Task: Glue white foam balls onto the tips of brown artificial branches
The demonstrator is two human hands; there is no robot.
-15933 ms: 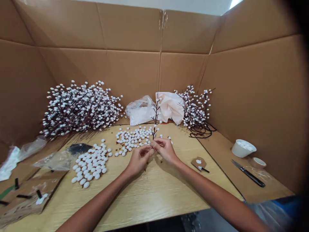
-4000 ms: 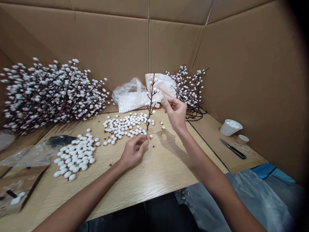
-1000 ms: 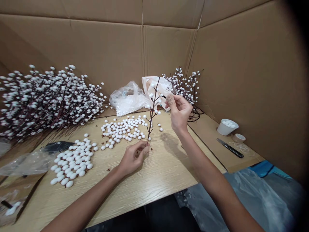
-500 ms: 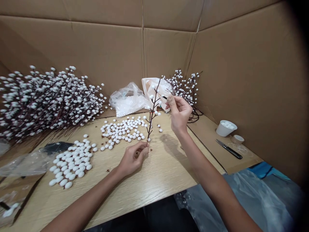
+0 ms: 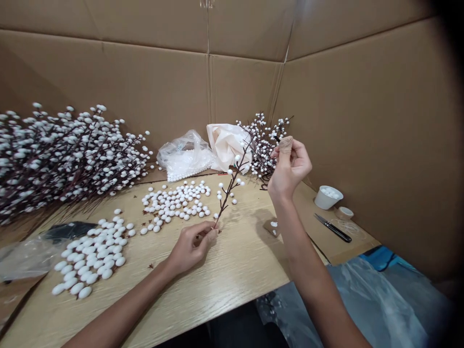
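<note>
Your left hand [image 5: 192, 249] pinches the berry branch [image 5: 232, 188] at its stem base.
Stem slants up-right toward your right hand [image 5: 290, 166], nearer its tip; those fingers pinch a small dark piece [image 5: 277, 138].

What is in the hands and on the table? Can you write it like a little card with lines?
Left hand: holds the bottom of a thin brown twig with white beads
Right hand: raised beside the twig, fingers pinched; anything held is too small to tell
Loose beads: a white heap, another white heap
Branches: big beaded bunch, smaller beaded bunch
Also there: clear plastic bag, white bowl, knife
</note>
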